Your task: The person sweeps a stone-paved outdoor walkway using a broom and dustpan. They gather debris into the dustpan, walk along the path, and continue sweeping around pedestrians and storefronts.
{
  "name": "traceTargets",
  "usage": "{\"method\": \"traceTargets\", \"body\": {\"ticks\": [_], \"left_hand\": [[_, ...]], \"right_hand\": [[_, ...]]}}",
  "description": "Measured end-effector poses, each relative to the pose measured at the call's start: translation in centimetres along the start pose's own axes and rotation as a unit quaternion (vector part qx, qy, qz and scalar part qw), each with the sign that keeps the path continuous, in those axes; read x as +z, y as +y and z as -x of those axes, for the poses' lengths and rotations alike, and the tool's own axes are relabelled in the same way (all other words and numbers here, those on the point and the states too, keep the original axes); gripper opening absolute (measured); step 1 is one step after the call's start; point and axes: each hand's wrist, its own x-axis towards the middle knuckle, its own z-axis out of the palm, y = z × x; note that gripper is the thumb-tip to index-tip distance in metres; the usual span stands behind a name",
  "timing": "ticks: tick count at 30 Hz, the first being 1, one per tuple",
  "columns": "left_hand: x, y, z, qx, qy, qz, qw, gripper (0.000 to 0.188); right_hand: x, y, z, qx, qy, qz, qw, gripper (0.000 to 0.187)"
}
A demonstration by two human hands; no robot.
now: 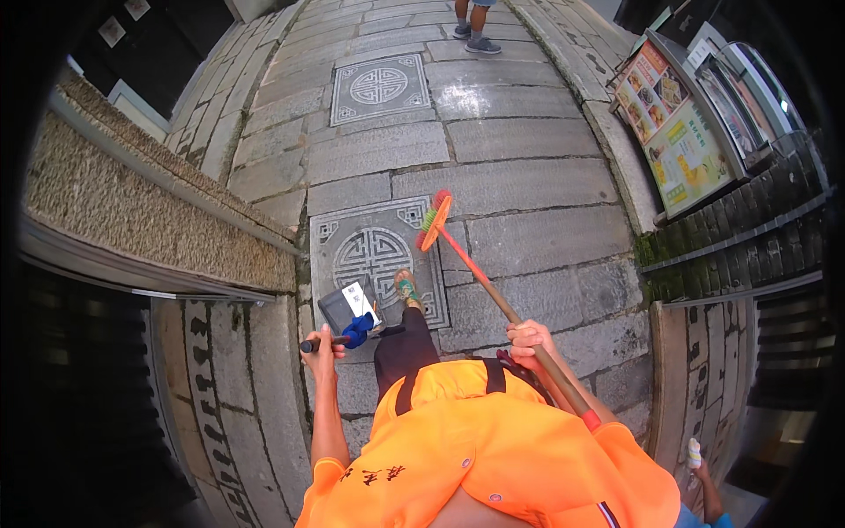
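My left hand is closed round the dark handle of a long-handled dustpan. The dustpan is dark grey with a white label, low over the paving by my foot in its patterned shoe. A blue cloth hangs at the handle, between hand and pan. My right hand grips the wooden stick of a broom, which slants up and left. Its orange head, with red and green bristles, is over the edge of a carved stone cover. Whether the bristles touch the ground I cannot tell.
Stone slabs pave the lane, with another carved cover farther on. A person's legs stand ahead. A food stall with picture boards lines the right; a rough wall juts in left. Another person's arm shows lower right.
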Motion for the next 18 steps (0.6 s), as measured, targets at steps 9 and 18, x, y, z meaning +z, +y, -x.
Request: {"method": "traceTargets", "body": {"ticks": [9,18], "left_hand": [[14.0,7.3,-24.8,-0.046,-0.172,-0.022,0.984,0.030],[30.8,17.1,-45.5,0.040,-0.337,-0.104,0.935,0.022]], "right_hand": [[8.2,-11.8,-14.7,-0.129,0.095,0.057,0.985,0.016],[16.6,-24.3,-27.3,-0.250,0.319,0.236,0.883,0.002]]}}
